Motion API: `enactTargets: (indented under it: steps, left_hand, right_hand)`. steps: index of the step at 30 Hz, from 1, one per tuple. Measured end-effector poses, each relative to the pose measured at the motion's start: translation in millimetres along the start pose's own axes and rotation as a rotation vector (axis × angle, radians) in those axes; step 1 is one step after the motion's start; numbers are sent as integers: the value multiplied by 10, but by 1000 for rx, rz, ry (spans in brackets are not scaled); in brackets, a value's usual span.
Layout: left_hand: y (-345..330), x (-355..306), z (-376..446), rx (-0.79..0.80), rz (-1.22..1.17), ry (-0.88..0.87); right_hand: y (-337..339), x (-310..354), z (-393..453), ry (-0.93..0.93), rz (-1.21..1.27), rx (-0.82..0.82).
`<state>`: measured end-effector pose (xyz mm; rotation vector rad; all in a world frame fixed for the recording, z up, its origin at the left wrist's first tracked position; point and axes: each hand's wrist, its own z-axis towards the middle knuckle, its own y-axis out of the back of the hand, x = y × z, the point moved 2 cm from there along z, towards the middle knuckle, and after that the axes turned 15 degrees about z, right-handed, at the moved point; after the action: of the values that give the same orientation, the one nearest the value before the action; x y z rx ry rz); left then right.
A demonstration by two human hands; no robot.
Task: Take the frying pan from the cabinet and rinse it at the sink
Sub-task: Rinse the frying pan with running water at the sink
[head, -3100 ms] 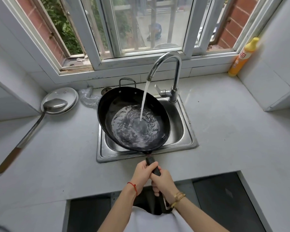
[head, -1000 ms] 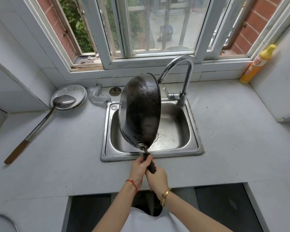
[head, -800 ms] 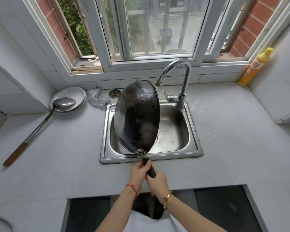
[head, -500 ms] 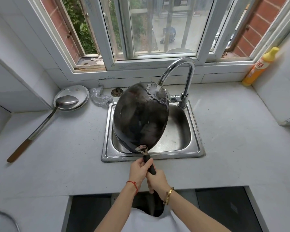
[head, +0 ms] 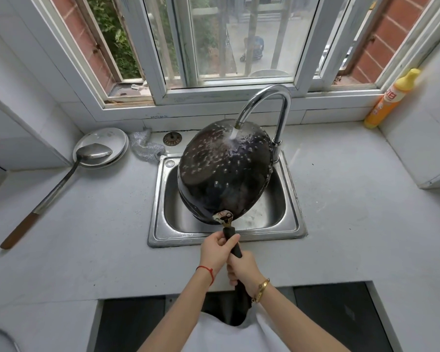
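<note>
The black frying pan (head: 221, 174) hangs upside down over the steel sink (head: 160, 199), its dark underside facing up and dotted with water drops. Water from the chrome faucet (head: 277, 102) strikes the pan's bottom near its far rim. My left hand (head: 216, 250) grips the black handle close to the pan. My right hand (head: 241, 269) grips the same handle just behind it, nearer my body. The pan's inside is hidden.
A long metal ladle (head: 61, 179) with a wooden grip rests on a steel plate (head: 114, 141) at the left. A mesh scrubber (head: 145, 148) and a sink strainer (head: 172, 137) lie behind the sink. A yellow detergent bottle (head: 389, 100) stands at the back right corner.
The pan went from upright and filling with water to tipped on edge, then turned fully over. The faucet stream now hits its underside. Both hands stayed on the handle.
</note>
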<state>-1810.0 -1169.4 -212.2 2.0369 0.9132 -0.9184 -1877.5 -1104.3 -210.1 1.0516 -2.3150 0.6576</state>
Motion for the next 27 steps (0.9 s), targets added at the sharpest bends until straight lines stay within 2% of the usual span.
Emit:
enactTargets:
  steps: [27]
  left_hand:
    - [46,-82,57,10,40,-23]
  right_hand:
    - [-57,61,70,-12,9,20]
